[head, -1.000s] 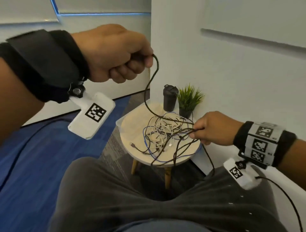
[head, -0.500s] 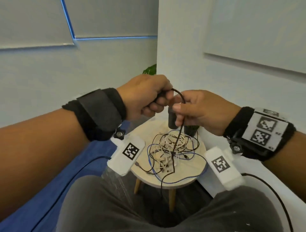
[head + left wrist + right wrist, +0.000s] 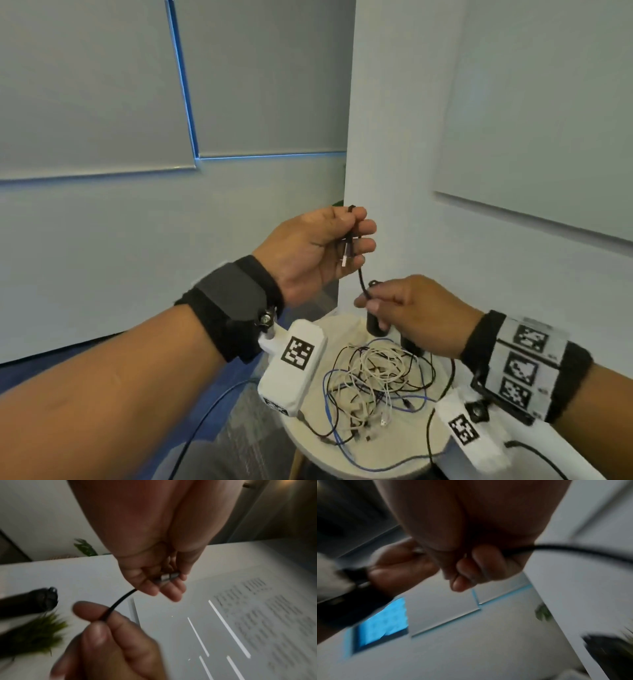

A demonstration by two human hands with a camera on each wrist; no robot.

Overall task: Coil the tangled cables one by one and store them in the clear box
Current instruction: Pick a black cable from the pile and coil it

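Both hands pinch black cable (image 3: 360,281); clear box seemingly hidden.

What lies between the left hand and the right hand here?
A short stretch of the black cable runs from the left hand down to the right hand; nothing else lies between them. The head and left wrist views show it.

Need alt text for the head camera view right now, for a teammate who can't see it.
The left hand grips the plug end of a black cable while the right hand pinches it just below, both raised above a small round table holding a tangle of white, black and blue cables.
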